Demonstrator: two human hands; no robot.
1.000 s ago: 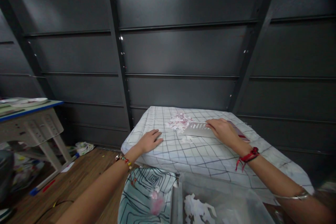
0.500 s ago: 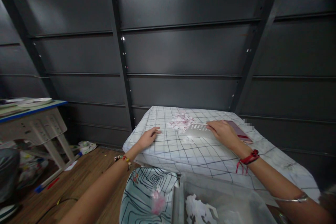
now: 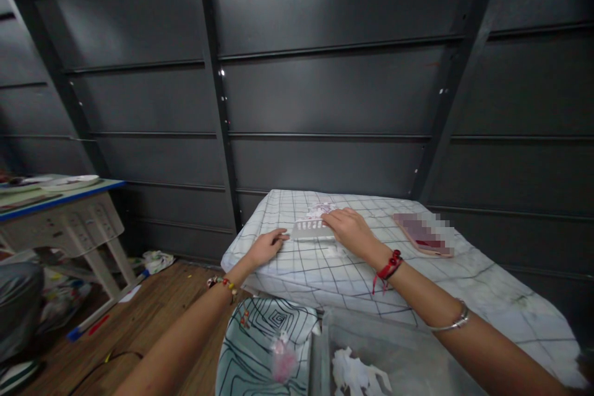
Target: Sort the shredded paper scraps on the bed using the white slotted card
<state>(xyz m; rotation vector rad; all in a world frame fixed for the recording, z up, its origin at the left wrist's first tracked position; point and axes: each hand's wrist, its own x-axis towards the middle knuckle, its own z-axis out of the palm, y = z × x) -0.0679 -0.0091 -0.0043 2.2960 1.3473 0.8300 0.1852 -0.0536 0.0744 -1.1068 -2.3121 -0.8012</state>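
My right hand (image 3: 351,232) grips the right end of a thin white sheet with a row of slots cut along its far edge (image 3: 309,230). The sheet is held tilted just above the checked cloth. At its left end is my left hand (image 3: 268,246), resting on the cloth with thumb and fingers apart; whether a fingertip touches the sheet I cannot tell. Behind the sheet, partly hidden by it, lies a heap of small white and pinkish pieces (image 3: 320,209). A few white bits (image 3: 335,251) lie on the near side, below my right hand.
The checked cloth (image 3: 371,297) covers the table. A pink-edged phone-like object (image 3: 422,236) lies right. Nearer stand a translucent bin (image 3: 408,334) holding white scraps (image 3: 355,374) and a patterned stool (image 3: 245,346) bearing a pink-filled bag (image 3: 283,362). Another person's leg (image 3: 21,303) shows left.
My right hand has moved left with the slotted sheet, bringing it in front of the heap and up to my left hand. My left hand has hardly moved.
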